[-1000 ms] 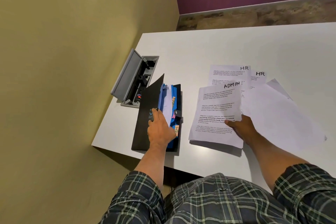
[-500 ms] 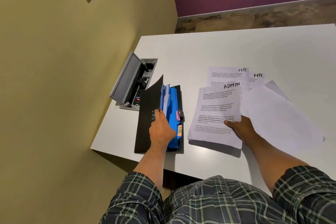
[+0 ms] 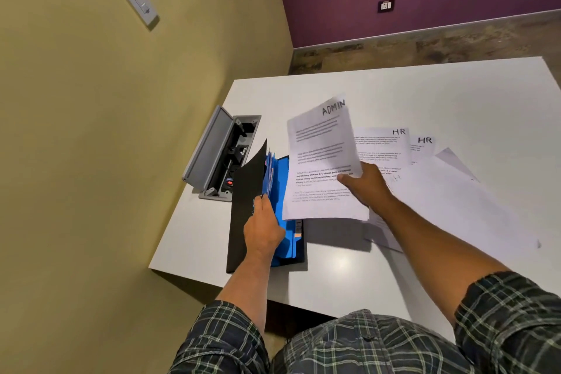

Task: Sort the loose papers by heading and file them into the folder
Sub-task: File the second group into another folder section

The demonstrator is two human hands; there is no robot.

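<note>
Two hands work over the white table point(image 3: 349, 276). The left hand point(image 3: 263, 229) pinches the black cover of the folder point(image 3: 243, 222), holding it apart from the blue dividers. The right hand point(image 3: 364, 185) grips the ADMIN sheets point(image 3: 321, 161), lifted just beside the folder. Beyond lie two HR papers point(image 3: 391, 143), then the open grey socket box point(image 3: 218, 155).

Folder point(image 3: 267, 222) left on table point(image 3: 425, 91); HR sheets point(image 3: 391, 146) right; socket box point(image 3: 224, 155) behind folder.
</note>
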